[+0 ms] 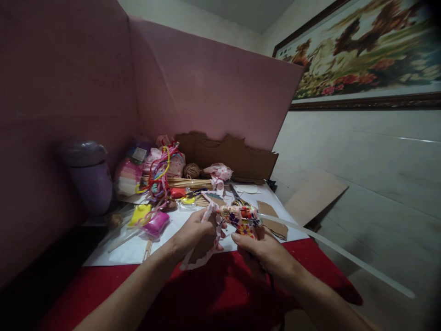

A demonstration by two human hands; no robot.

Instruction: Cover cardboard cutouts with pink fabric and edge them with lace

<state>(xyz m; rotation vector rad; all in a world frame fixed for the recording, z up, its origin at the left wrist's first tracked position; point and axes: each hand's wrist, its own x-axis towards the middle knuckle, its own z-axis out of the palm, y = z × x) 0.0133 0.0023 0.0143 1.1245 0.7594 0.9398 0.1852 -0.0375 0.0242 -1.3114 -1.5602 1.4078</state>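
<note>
1. I'm watching two bare hands working close together, and I'm taking the spot between them as the centre of the dial. The left hand (193, 231) is gripping a fabric-edged cardboard piece (206, 243), whose lower part is hanging towards seven o'clock, over the near edge of the white paper (120, 257) and the red cloth (223, 287).

2. The right hand (262, 248) is clasping what looks like a floral-patterned glue gun (245, 228), just beside the left fingers. A long translucent glue stick (329, 240) is jutting from it towards four o'clock, and a dark cord (272, 282) is dangling towards five.

3. Scissors (237, 197) are lying between twelve and one, a cardboard scrap (279, 230) at three, a magenta clay packet (156, 225) at nine, and tangled pipe cleaners (165, 170) between ten and eleven.

4. The nozzle isn't showing clearly, and I can't tell whether it's hot. If it is, its closeness to the left fingers could be risking a burn.

5. That overhanging stick could be catching on something and twisting the gun; a snagged cord could be tugging it too. Loose edging could be creasing if the left grip slackens.
</note>
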